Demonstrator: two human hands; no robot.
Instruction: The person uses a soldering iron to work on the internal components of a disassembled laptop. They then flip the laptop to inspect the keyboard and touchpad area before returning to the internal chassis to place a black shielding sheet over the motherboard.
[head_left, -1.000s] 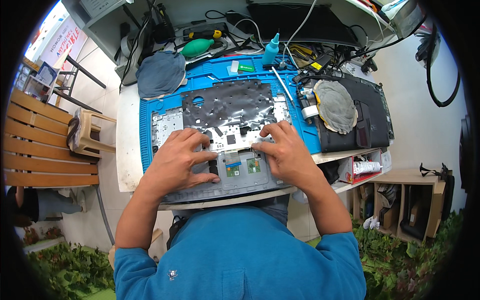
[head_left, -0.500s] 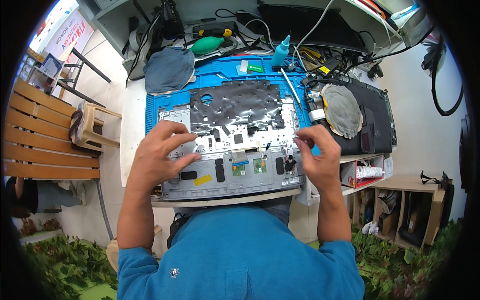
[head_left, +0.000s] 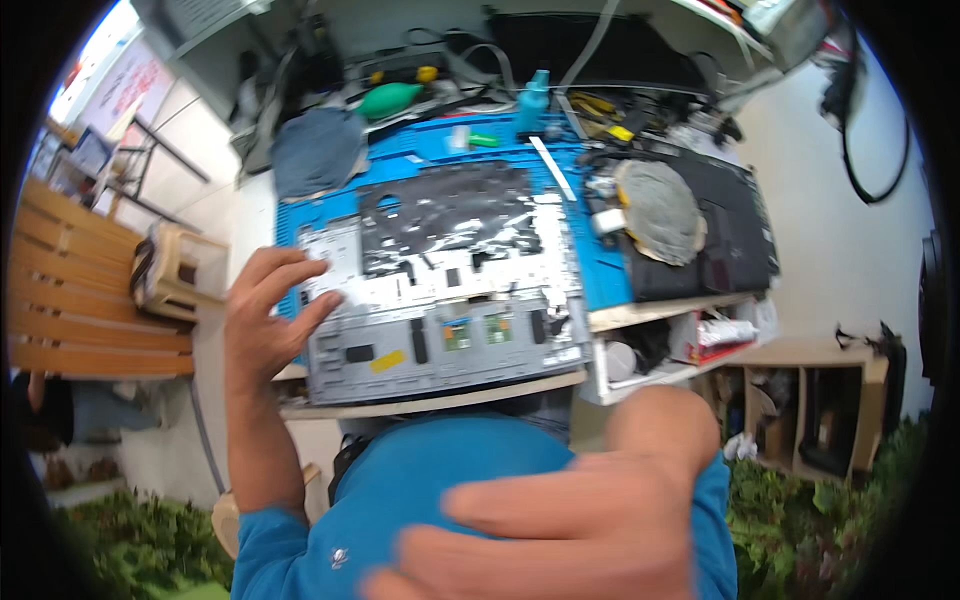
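Observation:
A laptop top case [head_left: 440,355] with metal plates, small green boards and a black plastic sheet [head_left: 445,205] lies on the blue work mat [head_left: 605,280]. My left hand [head_left: 270,320] is at the case's left edge, fingers apart and empty; I cannot tell if the fingertips touch it. My right hand [head_left: 560,530] is large and blurred at the bottom of the view, close to the camera in front of my shirt, away from the case; its grip is unclear.
A grey-blue round cloth [head_left: 315,150], a green blower [head_left: 388,100], a blue bottle [head_left: 532,105], tools and cables lie behind. A grey pad [head_left: 665,210] rests on a black laptop [head_left: 735,260] at right. A wooden bench [head_left: 90,290] and a person's legs [head_left: 100,410] are at left.
Both hands were over the case. My right hand has swung down and back toward the camera; my left hand has shifted left to the case's edge.

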